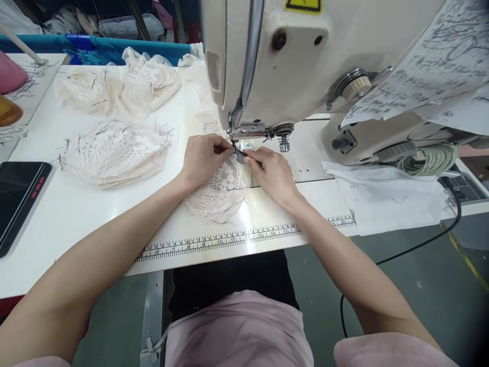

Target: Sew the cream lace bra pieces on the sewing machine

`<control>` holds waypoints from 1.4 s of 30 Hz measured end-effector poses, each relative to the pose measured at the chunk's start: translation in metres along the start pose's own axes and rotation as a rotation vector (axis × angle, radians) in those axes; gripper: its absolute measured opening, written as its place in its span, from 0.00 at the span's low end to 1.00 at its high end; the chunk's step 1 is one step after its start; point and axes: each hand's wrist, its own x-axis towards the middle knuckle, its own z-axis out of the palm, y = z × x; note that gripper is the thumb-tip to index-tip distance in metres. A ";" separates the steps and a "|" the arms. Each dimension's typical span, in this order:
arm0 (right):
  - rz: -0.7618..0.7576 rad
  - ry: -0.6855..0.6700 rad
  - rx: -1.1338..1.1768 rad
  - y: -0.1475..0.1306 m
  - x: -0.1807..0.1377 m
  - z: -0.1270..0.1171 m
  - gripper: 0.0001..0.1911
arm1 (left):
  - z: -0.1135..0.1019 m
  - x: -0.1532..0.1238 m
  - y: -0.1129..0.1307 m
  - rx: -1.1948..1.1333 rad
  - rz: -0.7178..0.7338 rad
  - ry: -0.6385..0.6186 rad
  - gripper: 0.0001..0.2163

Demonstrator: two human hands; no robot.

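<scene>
My left hand (204, 159) is closed in a pinch just left of the sewing machine's needle area, its wrist over the lace. What sits between its fingertips is too small to make out. In my right hand (274, 173) is a thin dark pointed tool (241, 152), gripped between thumb and fingers, its tip reaching left to the presser foot (234, 144). A cream lace piece (218, 196) with a scalloped edge lies under both the left hand and the needle area. The sewing machine (282, 76) rises directly above the hands.
More cream lace pieces (118, 153) with dark thread ends lie at left, near a black phone-like device (21, 201). A printed ruler (229, 238) follows the table's front edge. White cloth (389, 196) hangs over the edge at right, beside a cord coil (430, 159).
</scene>
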 end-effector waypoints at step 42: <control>-0.099 -0.010 -0.384 -0.007 -0.003 0.006 0.21 | -0.002 -0.005 0.005 0.054 0.039 0.018 0.06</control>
